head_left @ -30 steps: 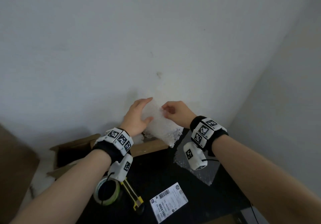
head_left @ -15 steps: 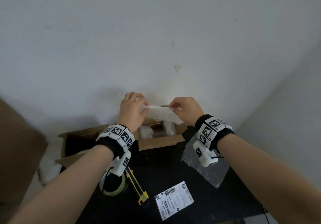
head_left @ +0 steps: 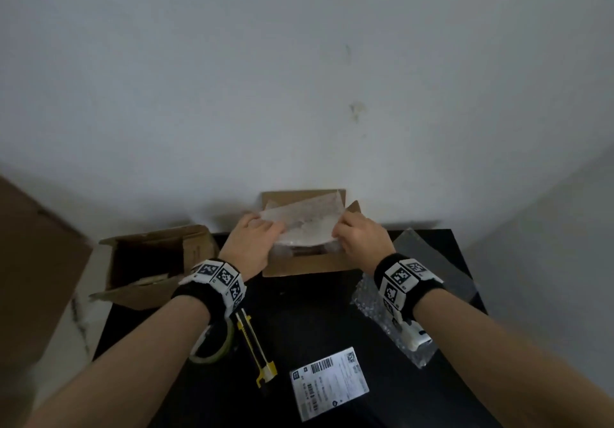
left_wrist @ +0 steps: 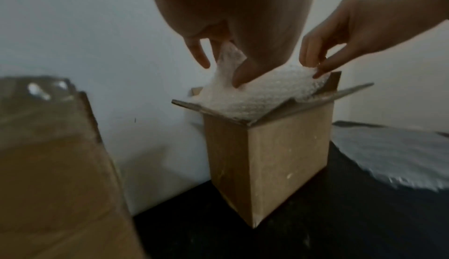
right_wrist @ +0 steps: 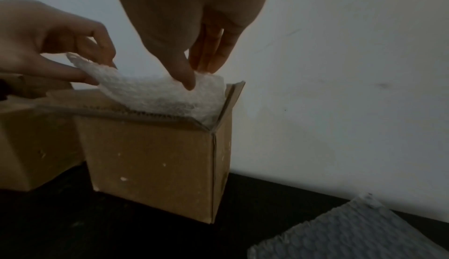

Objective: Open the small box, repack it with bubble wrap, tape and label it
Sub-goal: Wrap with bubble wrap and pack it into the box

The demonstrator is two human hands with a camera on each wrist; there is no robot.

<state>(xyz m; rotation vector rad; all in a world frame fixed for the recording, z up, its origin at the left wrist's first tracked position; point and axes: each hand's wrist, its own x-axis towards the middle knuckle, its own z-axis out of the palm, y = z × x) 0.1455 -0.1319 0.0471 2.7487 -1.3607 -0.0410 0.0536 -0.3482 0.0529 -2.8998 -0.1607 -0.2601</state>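
The small cardboard box (head_left: 304, 266) (left_wrist: 272, 159) (right_wrist: 150, 165) stands open on the black table against the wall, flaps up. A white bubble wrap sheet (head_left: 305, 225) (left_wrist: 255, 94) (right_wrist: 160, 92) sags into its opening. My left hand (head_left: 254, 240) (left_wrist: 221, 65) pinches the sheet's left edge between thumb and fingers. My right hand (head_left: 357, 240) (right_wrist: 194, 73) pinches its right edge. The box's inside is mostly hidden by the sheet. A tape roll (head_left: 212, 344), a yellow utility knife (head_left: 254, 348) and a shipping label (head_left: 329, 382) lie near the table's front.
A larger open cardboard box (head_left: 149, 265) (left_wrist: 48, 167) lies on its side at the table's left edge. More bubble wrap (head_left: 398, 311) (right_wrist: 352, 230) is spread at the right under my right wrist. The white wall stands right behind the small box.
Both hands have lowered the bubble wrap from mid-air against the wall down into the small box's opening. The head view has tilted down.
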